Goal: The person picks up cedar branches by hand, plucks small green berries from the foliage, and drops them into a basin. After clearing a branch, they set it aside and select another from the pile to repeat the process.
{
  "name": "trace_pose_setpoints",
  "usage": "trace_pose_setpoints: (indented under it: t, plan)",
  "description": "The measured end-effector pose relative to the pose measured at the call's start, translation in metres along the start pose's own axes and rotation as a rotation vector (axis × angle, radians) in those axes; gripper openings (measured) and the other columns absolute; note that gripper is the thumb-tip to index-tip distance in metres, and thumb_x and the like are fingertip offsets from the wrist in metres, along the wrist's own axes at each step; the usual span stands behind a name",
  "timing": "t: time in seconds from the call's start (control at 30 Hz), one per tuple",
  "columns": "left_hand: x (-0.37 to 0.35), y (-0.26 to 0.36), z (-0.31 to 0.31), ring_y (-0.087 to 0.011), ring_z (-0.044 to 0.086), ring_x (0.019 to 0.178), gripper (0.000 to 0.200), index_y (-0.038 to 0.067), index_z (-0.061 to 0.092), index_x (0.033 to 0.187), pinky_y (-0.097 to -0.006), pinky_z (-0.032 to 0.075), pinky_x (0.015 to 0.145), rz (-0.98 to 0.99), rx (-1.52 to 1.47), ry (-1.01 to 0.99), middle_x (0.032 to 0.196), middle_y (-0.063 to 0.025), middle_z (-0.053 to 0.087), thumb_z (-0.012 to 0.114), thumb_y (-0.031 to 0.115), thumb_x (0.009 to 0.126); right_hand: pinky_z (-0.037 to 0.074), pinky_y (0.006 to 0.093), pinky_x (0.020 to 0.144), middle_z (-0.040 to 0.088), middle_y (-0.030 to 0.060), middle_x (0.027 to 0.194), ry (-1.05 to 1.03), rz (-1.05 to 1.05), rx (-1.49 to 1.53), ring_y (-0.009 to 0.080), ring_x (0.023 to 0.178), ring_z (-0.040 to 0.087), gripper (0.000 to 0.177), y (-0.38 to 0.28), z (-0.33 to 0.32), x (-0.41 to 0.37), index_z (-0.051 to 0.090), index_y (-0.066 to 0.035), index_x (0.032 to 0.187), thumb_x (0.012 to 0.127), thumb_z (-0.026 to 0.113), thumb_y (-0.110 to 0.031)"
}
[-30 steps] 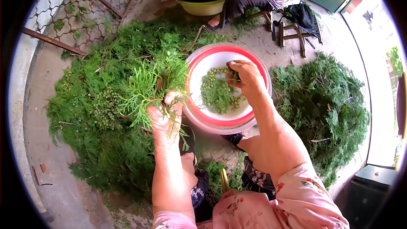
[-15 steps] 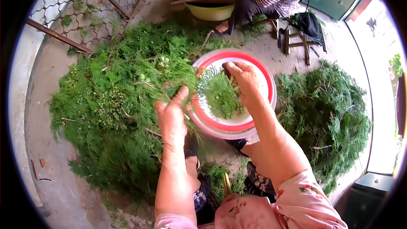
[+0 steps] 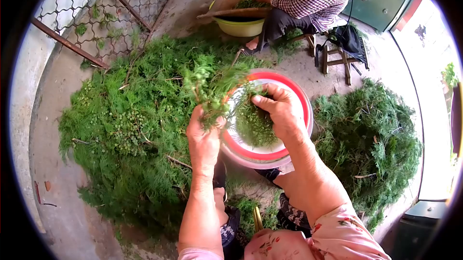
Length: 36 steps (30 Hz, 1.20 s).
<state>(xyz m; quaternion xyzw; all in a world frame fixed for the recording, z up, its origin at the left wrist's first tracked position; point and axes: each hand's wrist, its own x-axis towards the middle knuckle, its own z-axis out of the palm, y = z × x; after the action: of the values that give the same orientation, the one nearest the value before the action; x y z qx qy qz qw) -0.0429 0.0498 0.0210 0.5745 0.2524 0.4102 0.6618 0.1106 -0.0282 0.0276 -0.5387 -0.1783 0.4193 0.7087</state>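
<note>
My left hand (image 3: 204,132) is closed round a leafy green branch (image 3: 200,84) that stands up and leans right, its tips blurred by motion. Over the basin my right hand (image 3: 279,108) pinches green sprigs at the branch's right side. The red-rimmed white basin (image 3: 275,156) lies below my right hand, with loose green sprigs (image 3: 255,127) inside. To the left of my left hand spreads a large heap of green branches (image 3: 130,130), with clusters of small pale green berries.
A second green heap (image 3: 369,139) lies at the right. Ahead, a seated person (image 3: 308,0) works over a woven tray (image 3: 231,0) above a yellow-green tub (image 3: 238,27). A wooden stool (image 3: 340,61) stands beside them. Metal mesh (image 3: 111,0) leans at the upper left.
My left hand has turned and raised the branch nearer my right hand. My right hand has moved slightly down. The other person's hands and tray show more fully as the view shifts.
</note>
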Motion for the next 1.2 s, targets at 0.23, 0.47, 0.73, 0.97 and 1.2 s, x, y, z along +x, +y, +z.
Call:
trace_pose_setpoints:
  t: [0.23, 0.47, 0.73, 0.97, 1.2]
  plan:
    - [0.006, -0.005, -0.010, -0.0101, 0.056, 0.059, 0.019, 0.006, 0.056, 0.107, -0.0217, 0.040, 0.053, -0.033, -0.005, 0.152, 0.087, -0.0101, 0.066, 0.055, 0.005, 0.088, 0.050, 0.0246, 0.064, 0.063, 0.0019, 0.084, 0.083, -0.066, 0.210, 0.0106, 0.070, 0.059, 0.013, -0.016, -0.021, 0.002, 0.062, -0.004, 0.096, 0.084, 0.059, -0.001]
    - [0.005, -0.015, -0.013, -0.0087, 0.057, 0.061, 0.018, 0.007, 0.058, 0.107, -0.0208, 0.043, 0.055, 0.003, 0.213, 0.108, 0.091, -0.0057, 0.066, 0.054, 0.010, 0.090, 0.045, 0.0283, 0.069, 0.064, 0.0080, 0.078, 0.005, -0.100, -0.652, 0.0139, 0.071, 0.059, 0.018, -0.022, -0.034, 0.001, 0.065, -0.002, 0.092, 0.077, 0.065, -0.011]
    - [0.000, -0.004, -0.002, -0.0162, 0.064, 0.080, 0.034, 0.006, 0.057, 0.102, -0.0268, 0.051, 0.068, 0.259, 0.584, 0.040, 0.092, -0.0083, 0.067, 0.044, -0.014, 0.079, 0.051, 0.0389, 0.078, 0.063, 0.0108, 0.095, -0.119, -0.364, 1.060, 0.0225, 0.081, 0.061, 0.030, -0.065, -0.077, -0.005, 0.056, -0.001, 0.107, 0.083, 0.063, -0.017]
    - [-0.003, -0.002, 0.006, -0.0300, 0.065, 0.083, 0.039, 0.002, 0.056, 0.103, -0.0344, 0.050, 0.072, 0.414, 0.821, 0.058, 0.091, -0.0170, 0.064, 0.051, -0.015, 0.069, 0.048, 0.0327, 0.084, 0.062, 0.0070, 0.098, -0.276, -0.448, -0.417, 0.0210, 0.093, 0.059, 0.028, -0.035, -0.013, -0.017, 0.062, -0.002, 0.103, 0.080, 0.066, -0.017]
    - [0.001, -0.005, 0.005, -0.0314, 0.061, 0.072, 0.032, 0.006, 0.057, 0.092, -0.0388, 0.048, 0.061, 0.481, 0.995, 0.066, 0.079, -0.0110, 0.061, 0.059, -0.008, 0.063, 0.046, 0.0409, 0.076, 0.058, 0.0183, 0.095, -0.315, -0.582, -0.864, 0.0369, 0.090, 0.056, 0.039, -0.011, 0.028, -0.028, 0.059, -0.001, 0.099, 0.068, 0.074, -0.019]
